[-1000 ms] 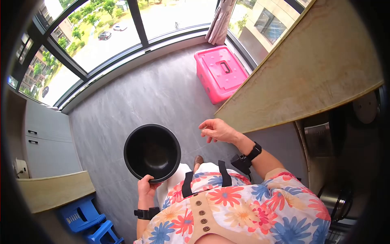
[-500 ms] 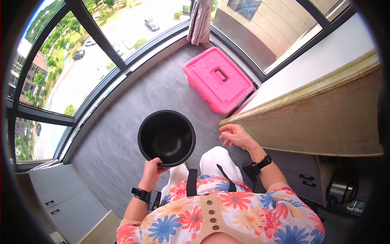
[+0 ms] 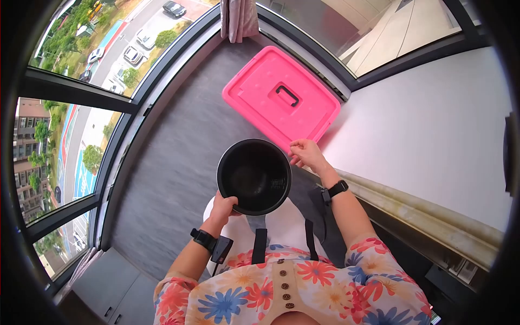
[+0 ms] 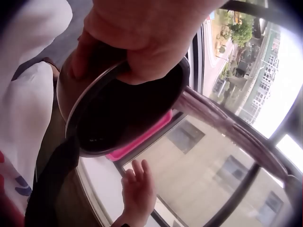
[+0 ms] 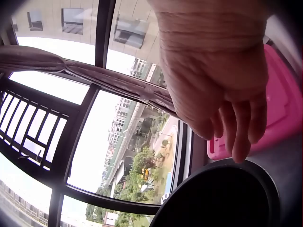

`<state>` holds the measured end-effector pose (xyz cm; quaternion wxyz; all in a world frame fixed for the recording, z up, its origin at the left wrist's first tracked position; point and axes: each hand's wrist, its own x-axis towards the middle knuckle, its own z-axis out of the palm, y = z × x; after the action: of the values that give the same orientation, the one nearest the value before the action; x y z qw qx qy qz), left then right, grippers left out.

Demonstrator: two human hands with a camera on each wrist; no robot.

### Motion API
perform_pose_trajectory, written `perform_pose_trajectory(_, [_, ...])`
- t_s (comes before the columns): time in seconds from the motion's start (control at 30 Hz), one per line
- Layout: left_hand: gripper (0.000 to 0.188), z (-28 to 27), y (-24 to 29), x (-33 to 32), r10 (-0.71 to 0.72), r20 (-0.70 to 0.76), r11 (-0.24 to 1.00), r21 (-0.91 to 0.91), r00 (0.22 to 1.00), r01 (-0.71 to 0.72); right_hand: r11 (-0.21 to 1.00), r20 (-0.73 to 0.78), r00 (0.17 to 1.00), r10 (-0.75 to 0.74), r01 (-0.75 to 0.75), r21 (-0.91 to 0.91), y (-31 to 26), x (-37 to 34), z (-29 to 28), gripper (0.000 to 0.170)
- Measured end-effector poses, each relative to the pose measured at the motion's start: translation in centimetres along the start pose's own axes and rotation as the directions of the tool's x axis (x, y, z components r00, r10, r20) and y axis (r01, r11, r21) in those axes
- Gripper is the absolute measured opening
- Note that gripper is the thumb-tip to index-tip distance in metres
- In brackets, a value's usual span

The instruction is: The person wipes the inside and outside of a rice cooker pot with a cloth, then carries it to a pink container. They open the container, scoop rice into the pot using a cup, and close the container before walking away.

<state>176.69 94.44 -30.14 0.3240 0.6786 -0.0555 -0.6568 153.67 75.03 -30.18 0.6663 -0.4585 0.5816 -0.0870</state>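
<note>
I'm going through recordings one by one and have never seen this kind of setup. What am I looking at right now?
There is no robot here: a person uses two bare hands. One picture comes from a camera worn on the head, looking down; the other two come from cameras worn on the left and right wrists. The left hand grips a black pot by its rim. The right hand is empty, fingers loosely bent, near the pot's other side. A pink lidded box stands on the gray floor.
</note>
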Motion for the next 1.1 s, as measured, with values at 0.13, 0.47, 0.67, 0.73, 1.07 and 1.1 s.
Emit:
perform_pose_trajectory(0.13, [0.054,-0.5,-1.0,7.2,-0.06,-0.017,0.995,0.079,0.998,0.061,0.995,-0.109,0.992,0.07,-0.077,-0.063,2.8,6.0,-0.7,0.027])
perform_pose_trajectory(0.47, [0.068,-5.8,-4.7,17.0,-0.247,-0.094,0.94,0.221,0.964,0.262,0.534,-0.291,0.952,-0.094,-0.199,-0.822,11.4,20.9,6.7,0.049])
perform_pose_trajectory(0.67, [0.072,-7.0,-5.1,18.6,-0.334,-0.156,0.91,0.205,0.93,0.361,0.321,-0.325,0.938,-0.12,-0.274,-0.907,10.9,25.1,9.2,0.041])
perform_pose_trajectory(0.73, [0.072,-6.8,-5.8,19.4,-0.345,-0.175,0.908,0.186,0.922,0.375,0.305,-0.286,0.951,-0.121,-0.239,-0.922,11.2,25.7,8.8,0.041])
perform_pose_trajectory(1.07, [0.093,-5.8,-8.0,21.0,-0.322,-0.076,0.941,0.085,0.944,0.328,0.352,-0.079,0.928,-0.365,0.059,-0.934,2.5,18.5,1.7,0.038])
perform_pose_trajectory(1.1, [0.093,-5.5,-8.1,21.2,-0.306,-0.07,0.945,0.097,0.95,0.312,0.395,-0.101,0.892,-0.441,0.092,-0.914,1.1,17.5,-0.4,0.038])
